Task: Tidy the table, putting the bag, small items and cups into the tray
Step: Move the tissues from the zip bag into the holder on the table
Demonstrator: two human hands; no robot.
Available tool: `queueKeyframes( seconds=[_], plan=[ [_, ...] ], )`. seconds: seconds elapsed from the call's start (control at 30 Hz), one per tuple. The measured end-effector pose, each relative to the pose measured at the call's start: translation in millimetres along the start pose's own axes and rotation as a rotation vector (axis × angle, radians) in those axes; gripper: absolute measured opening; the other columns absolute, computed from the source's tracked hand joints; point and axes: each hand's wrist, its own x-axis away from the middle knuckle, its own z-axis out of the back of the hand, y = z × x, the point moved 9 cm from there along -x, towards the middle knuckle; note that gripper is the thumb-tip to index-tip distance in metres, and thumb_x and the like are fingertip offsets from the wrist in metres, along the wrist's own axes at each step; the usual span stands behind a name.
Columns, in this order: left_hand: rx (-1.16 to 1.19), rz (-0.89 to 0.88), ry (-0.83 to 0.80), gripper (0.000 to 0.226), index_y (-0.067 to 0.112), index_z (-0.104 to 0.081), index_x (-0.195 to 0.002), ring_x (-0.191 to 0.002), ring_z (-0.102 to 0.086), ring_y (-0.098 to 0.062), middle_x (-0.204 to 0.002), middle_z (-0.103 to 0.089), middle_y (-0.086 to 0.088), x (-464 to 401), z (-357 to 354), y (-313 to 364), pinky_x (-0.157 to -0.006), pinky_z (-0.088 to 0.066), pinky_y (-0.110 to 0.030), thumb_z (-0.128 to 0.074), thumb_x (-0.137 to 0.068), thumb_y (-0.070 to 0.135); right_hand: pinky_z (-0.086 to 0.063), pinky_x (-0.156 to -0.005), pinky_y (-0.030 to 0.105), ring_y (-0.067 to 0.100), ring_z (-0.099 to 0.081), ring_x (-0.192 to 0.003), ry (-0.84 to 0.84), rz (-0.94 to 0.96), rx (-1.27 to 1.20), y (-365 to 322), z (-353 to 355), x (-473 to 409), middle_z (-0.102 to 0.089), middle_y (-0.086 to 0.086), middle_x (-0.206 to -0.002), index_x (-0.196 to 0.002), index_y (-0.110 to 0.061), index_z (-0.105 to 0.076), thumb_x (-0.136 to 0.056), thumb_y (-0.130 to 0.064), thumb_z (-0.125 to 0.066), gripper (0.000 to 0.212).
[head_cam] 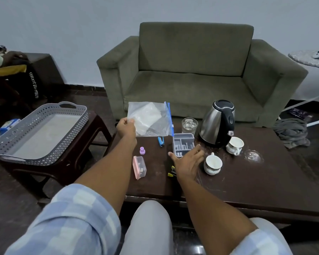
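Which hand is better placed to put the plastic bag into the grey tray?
Left. The left hand already holds the plastic bag, and the grey tray sits on that side. The right hand hovers open by the cups.

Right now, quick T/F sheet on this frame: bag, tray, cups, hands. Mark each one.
1. The left hand holds the clear zip bag lifted off the table. True.
2. The grey tray already has cups in it. False: it holds nothing; both white cups stand on the table.
3. The right hand has a shut grip on a cup. False: it is open, fingers spread, by the grey organiser.
4. The tray sits on a separate stool left of the table. True.
5. The kettle lies on its side. False: it stands upright.
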Motion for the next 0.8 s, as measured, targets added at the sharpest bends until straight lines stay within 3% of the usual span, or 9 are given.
queueKeyframes(
  seconds=[0.07, 0.2, 0.33, 0.4, 0.43, 0.5, 0.6, 0.7, 0.8],
  plan=[
    [0.041, 0.056, -0.012, 0.012, 0.002, -0.07, -0.108, -0.087, -0.055, -0.02, -0.09, -0.063, -0.006, 2.1, 3.5, -8.2, -0.072, -0.051, -0.027, -0.06, -0.1, 0.004, -0.035, -0.121, 0.049, 0.043, -0.039, -0.141, -0.029, 0.02, 0.029, -3.5, -1.8, -0.5, -0.035, 0.027, -0.153, -0.159, 0.007, -0.019, -0.068, -0.078, -0.078, 0.138],
    [0.164, 0.166, -0.069, 0.017, 0.0, -0.069, -0.117, -0.098, -0.064, -0.025, -0.109, -0.068, -0.011, 7.6, 4.4, -12.6, -0.098, -0.059, -0.042, -0.061, -0.102, 0.004, -0.032, -0.123, 0.053, 0.043, -0.041, -0.144, 0.047, 0.113, 0.095, -22.9, 18.3, -10.3, -0.041, 0.026, -0.154, -0.159, 0.007, -0.025, -0.085, -0.085, -0.052, 0.121],
    [0.327, 0.235, -0.225, 0.024, -0.005, -0.063, -0.127, -0.115, -0.067, -0.031, -0.122, -0.068, -0.013, 17.8, -14.6, -1.4, -0.105, -0.055, -0.054, -0.057, -0.104, 0.002, -0.046, -0.107, 0.043, 0.031, -0.053, -0.13, -0.146, 0.109, -0.35, -64.9, 34.9, -52.4, -0.054, 0.013, -0.142, -0.147, -0.006, -0.045, -0.095, -0.061, -0.064, 0.078],
    [0.393, 0.26, -0.314, 0.011, 0.001, -0.065, -0.108, -0.115, -0.067, -0.031, -0.121, -0.068, -0.013, 27.9, -26.2, 4.6, -0.106, -0.053, -0.058, -0.055, -0.105, 0.0, -0.051, -0.083, 0.034, 0.022, -0.059, -0.098, -0.305, 0.045, -0.566, -89.7, 44.9, -74.9, -0.061, 0.004, -0.108, -0.109, -0.015, -0.06, -0.096, -0.053, -0.069, 0.041],
    [0.412, 0.267, -0.357, 0.013, 0.005, -0.063, -0.097, -0.111, -0.067, -0.03, -0.119, -0.069, -0.012, 33.2, -31.4, 8.3, -0.104, -0.053, -0.058, -0.053, -0.105, 0.0, -0.054, -0.081, 0.036, 0.021, -0.06, -0.091, -0.375, 0.024, -0.647, -100.5, 49.4, -82.8, -0.061, 0.002, -0.1, -0.099, -0.016, -0.06, -0.097, -0.047, -0.071, 0.033],
    [0.478, 0.272, -0.437, 0.022, 0.01, -0.058, -0.087, -0.101, -0.068, -0.027, -0.109, -0.07, -0.009, 42.2, -42.7, 13.7, -0.098, -0.055, -0.056, -0.051, -0.106, 0.0, -0.059, -0.091, 0.048, 0.028, -0.067, -0.094, -0.47, 0.013, -0.727, -118.7, 58.6, -91.7, -0.07, 0.011, -0.105, -0.108, -0.003, -0.068, -0.098, -0.025, -0.073, 0.025],
    [0.502, 0.282, -0.484, 0.023, 0.011, -0.06, -0.096, -0.095, -0.067, -0.026, -0.106, -0.07, -0.008, 49.1, -52.3, 23.1, -0.088, -0.056, -0.046, -0.045, -0.104, -0.004, -0.056, -0.079, 0.036, 0.024, -0.069, -0.086, -0.356, 0.233, -0.568, -146.9, 97.4, -107.6, -0.077, 0.015, -0.101, -0.113, 0.002, -0.075, -0.093, -0.004, -0.073, 0.02],
    [0.331, 0.064, -0.356, 0.037, 0.005, -0.059, -0.123, -0.101, -0.062, -0.03, -0.119, -0.065, -0.015, 39.1, -40.9, 62.0, -0.073, -0.053, -0.031, -0.044, -0.094, -0.011, -0.058, -0.079, 0.032, 0.018, -0.072, -0.084, -0.317, 0.485, -0.343, -182.9, 136.9, -117.7, -0.08, 0.007, -0.098, -0.108, -0.008, -0.079, -0.091, -0.008, -0.077, 0.017],
    [0.06, -0.426, -0.35, 0.053, 0.004, -0.054, -0.141, -0.123, -0.059, -0.021, -0.138, -0.063, -0.013, 46.5, -45.0, 142.9, -0.092, -0.051, -0.026, -0.062, -0.09, -0.008, -0.05, -0.071, 0.021, 0.005, -0.069, -0.075, -0.333, 0.675, -0.098, -208.3, 164.8, -120.3, -0.077, -0.008, -0.083, -0.099, -0.021, -0.08, -0.087, -0.014, -0.082, 0.014]
  ],
)
